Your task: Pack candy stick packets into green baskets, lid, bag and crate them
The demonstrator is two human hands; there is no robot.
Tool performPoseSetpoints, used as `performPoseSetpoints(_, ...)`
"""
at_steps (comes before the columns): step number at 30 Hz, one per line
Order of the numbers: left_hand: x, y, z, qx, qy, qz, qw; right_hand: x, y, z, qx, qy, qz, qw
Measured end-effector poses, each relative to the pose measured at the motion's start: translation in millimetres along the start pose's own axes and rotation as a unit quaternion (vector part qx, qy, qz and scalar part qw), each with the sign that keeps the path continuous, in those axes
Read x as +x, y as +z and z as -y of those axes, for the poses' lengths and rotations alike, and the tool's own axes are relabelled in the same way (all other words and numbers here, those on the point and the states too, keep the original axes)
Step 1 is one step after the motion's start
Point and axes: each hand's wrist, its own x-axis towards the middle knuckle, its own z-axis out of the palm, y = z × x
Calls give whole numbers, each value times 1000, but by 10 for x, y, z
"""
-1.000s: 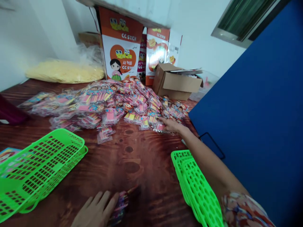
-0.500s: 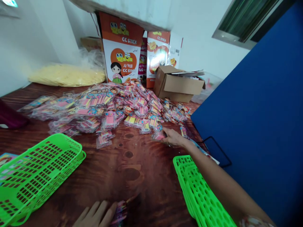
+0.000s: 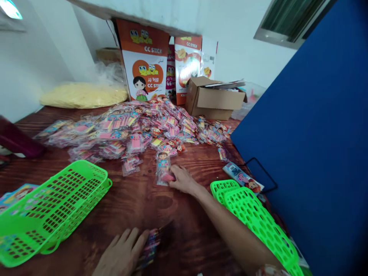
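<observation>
Head view: right hand pinches clear packet; outstretched left hand touches dark bundle, grip unclear

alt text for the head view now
A person's right hand holds a clear packet at a dark wooden table, before a heap of packets. The left hand touches a blurred, colourful item; a green basket sits at left.
</observation>
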Motion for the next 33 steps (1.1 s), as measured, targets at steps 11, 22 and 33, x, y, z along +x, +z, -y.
performPoseSetpoints(11, -14, -261, -216, -23, -6, 14, 1000, -12, -804, -29, 173, 32, -2, 984)
performPoseSetpoints(22, -34, -317, -254, -14, -11, -2, 1000, 141, -772, -159, 138, 99, 25, 985)
performPoseSetpoints(33, -34, -227, -232, -19, -9, -2, 1000, -218, -25, 276, -170, 21, 2, 985)
